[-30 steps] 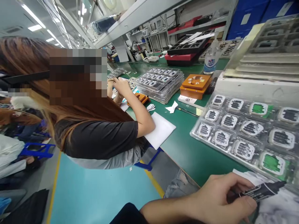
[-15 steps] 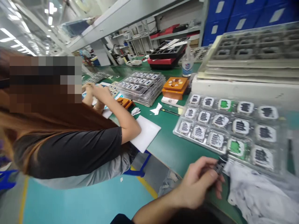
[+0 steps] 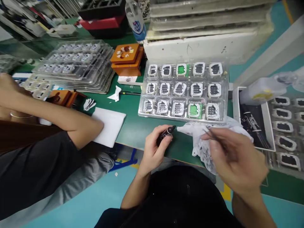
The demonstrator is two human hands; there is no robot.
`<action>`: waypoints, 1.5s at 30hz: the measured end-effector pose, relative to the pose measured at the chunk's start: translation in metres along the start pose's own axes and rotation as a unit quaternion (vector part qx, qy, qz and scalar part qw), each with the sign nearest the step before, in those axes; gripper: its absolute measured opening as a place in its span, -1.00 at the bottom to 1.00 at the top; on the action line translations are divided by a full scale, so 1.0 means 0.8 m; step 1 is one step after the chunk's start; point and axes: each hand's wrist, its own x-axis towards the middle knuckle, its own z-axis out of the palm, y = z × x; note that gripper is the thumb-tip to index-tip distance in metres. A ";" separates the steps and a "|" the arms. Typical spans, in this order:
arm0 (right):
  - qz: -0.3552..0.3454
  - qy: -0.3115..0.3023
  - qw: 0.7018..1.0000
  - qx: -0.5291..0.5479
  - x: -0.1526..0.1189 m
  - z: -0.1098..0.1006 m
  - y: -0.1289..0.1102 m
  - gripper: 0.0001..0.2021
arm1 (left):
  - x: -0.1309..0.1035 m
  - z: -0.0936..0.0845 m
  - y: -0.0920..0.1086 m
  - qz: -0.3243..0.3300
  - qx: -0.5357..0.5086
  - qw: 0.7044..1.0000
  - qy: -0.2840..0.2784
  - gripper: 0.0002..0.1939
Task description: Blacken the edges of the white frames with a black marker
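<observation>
My left hand [image 3: 153, 148] is closed around a small black bottle [image 3: 163, 134] with white print and a narrow pointed tip, held just in front of the clear tray. To the right, my right hand [image 3: 237, 158] pinches dark, thin tweezers [image 3: 216, 136], blurred, their points toward the left. Beneath the tweezers lies a crumpled white cloth [image 3: 201, 145] with dark stains, partly hidden by that hand. The clear plastic tray [image 3: 156, 114] holds rows of small white-rimmed parts with dark centres, such as this part [image 3: 196, 89]. Green shows in two of them, one being the green part [image 3: 194, 110].
At left a co-worker's arm [image 3: 71, 117] rests by a white foam sheet [image 3: 110, 126]. Stacked trays [image 3: 78, 76], an orange block [image 3: 125, 60] and a spray bottle [image 3: 136, 22] stand behind. On the right are a white box [image 3: 268, 126] and another tray [image 3: 283, 126].
The view has swung right and down. My right hand with the tweezers has come into view. My left hand still holds the black bottle.
</observation>
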 end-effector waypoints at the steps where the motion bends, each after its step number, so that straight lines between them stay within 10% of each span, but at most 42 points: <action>1: -0.011 -0.018 1.000 0.017 0.002 0.007 -0.005 -0.50 | 0.000 -0.001 0.001 0.018 0.011 1.000 -0.001 -0.65; 6: -0.079 -0.077 0.994 0.027 0.016 0.025 -0.008 -0.58 | 0.002 -0.004 0.009 0.100 0.033 0.994 -0.005 -0.72; 13: -0.114 -0.011 0.993 0.030 0.014 0.032 0.000 -0.59 | 0.005 -0.007 0.004 0.143 0.077 0.987 -0.003 -0.69; 45: -0.115 -0.031 0.993 0.006 0.018 0.028 -0.001 -0.71 | 0.008 -0.012 0.004 0.164 0.114 0.980 0.008 -0.67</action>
